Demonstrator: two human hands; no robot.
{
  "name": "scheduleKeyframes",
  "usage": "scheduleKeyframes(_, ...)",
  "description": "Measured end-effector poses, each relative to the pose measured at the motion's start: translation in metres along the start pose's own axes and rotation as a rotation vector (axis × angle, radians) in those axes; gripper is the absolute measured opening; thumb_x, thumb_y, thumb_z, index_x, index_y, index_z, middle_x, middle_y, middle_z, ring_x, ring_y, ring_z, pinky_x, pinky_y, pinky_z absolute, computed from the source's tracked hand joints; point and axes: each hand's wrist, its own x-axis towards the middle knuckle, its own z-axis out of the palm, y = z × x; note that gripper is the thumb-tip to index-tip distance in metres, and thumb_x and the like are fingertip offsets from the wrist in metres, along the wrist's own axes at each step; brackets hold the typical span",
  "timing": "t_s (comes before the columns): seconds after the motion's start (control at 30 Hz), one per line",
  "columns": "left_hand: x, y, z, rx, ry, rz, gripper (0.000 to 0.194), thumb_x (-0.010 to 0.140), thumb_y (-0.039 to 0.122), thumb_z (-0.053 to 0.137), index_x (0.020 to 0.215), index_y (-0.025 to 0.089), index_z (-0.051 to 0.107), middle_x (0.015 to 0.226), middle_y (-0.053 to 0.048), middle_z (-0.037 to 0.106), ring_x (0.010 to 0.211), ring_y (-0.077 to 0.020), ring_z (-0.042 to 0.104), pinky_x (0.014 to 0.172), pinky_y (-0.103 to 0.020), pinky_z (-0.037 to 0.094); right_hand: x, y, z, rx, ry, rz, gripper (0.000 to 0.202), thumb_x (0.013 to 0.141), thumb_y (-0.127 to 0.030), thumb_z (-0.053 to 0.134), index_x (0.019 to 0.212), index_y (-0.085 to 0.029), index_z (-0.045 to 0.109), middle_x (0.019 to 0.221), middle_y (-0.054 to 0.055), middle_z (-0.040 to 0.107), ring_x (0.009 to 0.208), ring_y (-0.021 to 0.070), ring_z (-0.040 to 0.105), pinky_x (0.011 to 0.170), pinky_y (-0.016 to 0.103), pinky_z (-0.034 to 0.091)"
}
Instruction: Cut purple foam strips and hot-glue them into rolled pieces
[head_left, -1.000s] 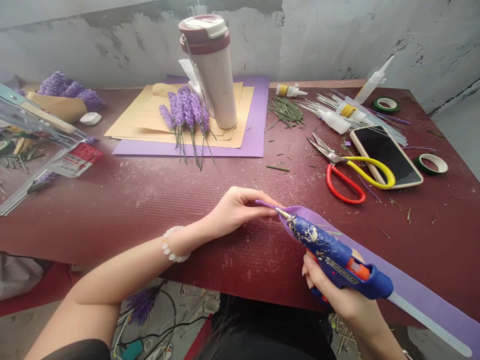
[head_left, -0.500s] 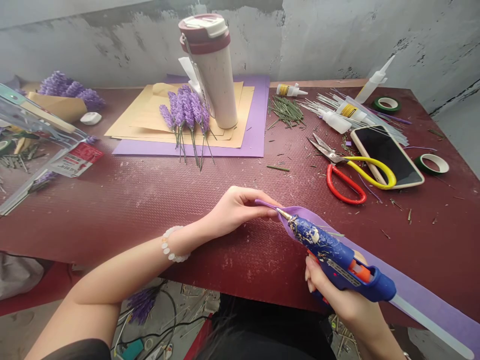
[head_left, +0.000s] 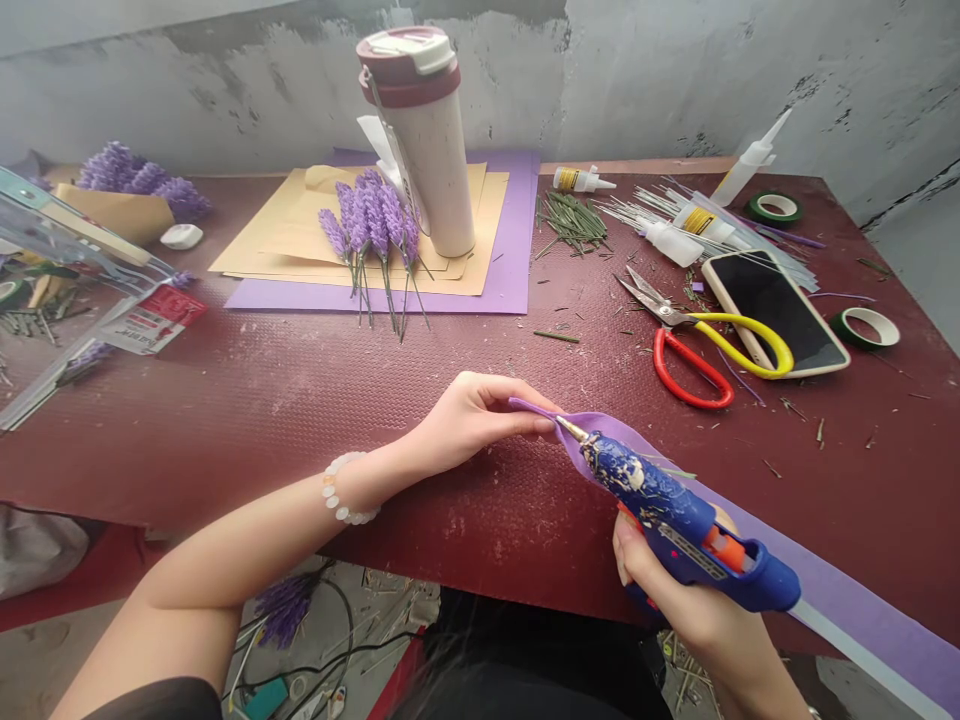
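My left hand (head_left: 487,415) pinches the end of a long purple strip (head_left: 757,535) between thumb and fingers, just above the table's front part. The strip bends back near those fingers and runs off to the lower right. In my right hand (head_left: 675,590) is a blue hot glue gun (head_left: 660,490), its body spotted with dried glue. A translucent glue stick (head_left: 862,650) sticks out of its rear. The metal nozzle points up and left at the strip, close to my left fingertips. Whether the nozzle touches the strip I cannot tell.
Red-and-yellow scissors (head_left: 694,335) lie beside a phone (head_left: 780,310). A tumbler (head_left: 435,150) and lavender stems (head_left: 371,225) stand and lie on brown paper (head_left: 262,245). Cut green stems (head_left: 574,222), glue bottles (head_left: 675,240) and tape rolls (head_left: 866,328) lie behind.
My right hand and the glue gun have shifted slightly to the right and down. The left hand keeps its pinch on the purple strip, almost still.
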Motion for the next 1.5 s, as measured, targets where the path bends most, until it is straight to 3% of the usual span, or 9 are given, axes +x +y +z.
scheduleKeyframes(0.2, 0.000, 0.000, 0.000, -0.029, 0.000, 0.016, 0.009, 0.074, 0.013, 0.082, 0.081, 0.017, 0.083, 0.082, -0.004, 0.083, 0.074, -0.0133, 0.076, 0.075, -0.021, 0.062, 0.003, -0.004, -0.003, 0.000, -0.027, -0.026, 0.042, 0.096, -0.030, 0.057, 0.056, -0.023, 0.045, 0.051, -0.001, 0.052, 0.046, 0.0133, 0.051, 0.043, 0.026, 0.040)
scheduleKeyframes(0.53, 0.000, 0.000, 0.000, 0.001, 0.007, -0.014, 0.010, 0.073, 0.018, 0.083, 0.083, 0.016, 0.083, 0.085, -0.006, 0.083, 0.079, -0.0159, 0.077, 0.079, -0.026, 0.063, 0.002, -0.019, -0.001, 0.068, -0.018, 0.127, 0.040, 0.096, -0.034, 0.055, 0.058, -0.024, 0.046, 0.050, -0.002, 0.048, 0.045, 0.0131, 0.046, 0.048, 0.029, 0.040)
scheduleKeyframes(0.93, 0.000, 0.001, 0.000, -0.004, 0.016, -0.023, 0.010, 0.073, 0.017, 0.082, 0.082, 0.016, 0.083, 0.084, -0.006, 0.083, 0.078, -0.0157, 0.077, 0.078, -0.025, 0.063, 0.002, -0.019, -0.003, 0.049, -0.027, 0.100, 0.040, 0.098, -0.032, 0.052, 0.059, -0.024, 0.046, 0.051, -0.003, 0.047, 0.045, 0.0123, 0.044, 0.048, 0.029, 0.038)
scheduleKeyframes(1.1, -0.001, 0.000, 0.000, -0.019, 0.026, -0.015, 0.010, 0.072, 0.017, 0.083, 0.082, 0.017, 0.083, 0.085, -0.006, 0.083, 0.079, -0.0161, 0.077, 0.079, -0.025, 0.063, 0.000, -0.020, -0.002, -0.004, 0.055, 0.092, 0.037, 0.096, -0.031, 0.055, 0.060, -0.024, 0.047, 0.052, -0.002, 0.049, 0.046, 0.0137, 0.048, 0.051, 0.030, 0.042)
scheduleKeyframes(1.5, -0.001, 0.002, 0.000, -0.117, 0.011, 0.009, 0.017, 0.071, 0.006, 0.082, 0.079, 0.021, 0.083, 0.080, -0.001, 0.083, 0.072, -0.0097, 0.076, 0.072, -0.016, 0.060, -0.001, -0.026, -0.002, -0.017, 0.080, 0.101, 0.037, 0.096, -0.029, 0.055, 0.060, -0.024, 0.047, 0.052, -0.002, 0.051, 0.047, 0.0135, 0.050, 0.054, 0.031, 0.041)
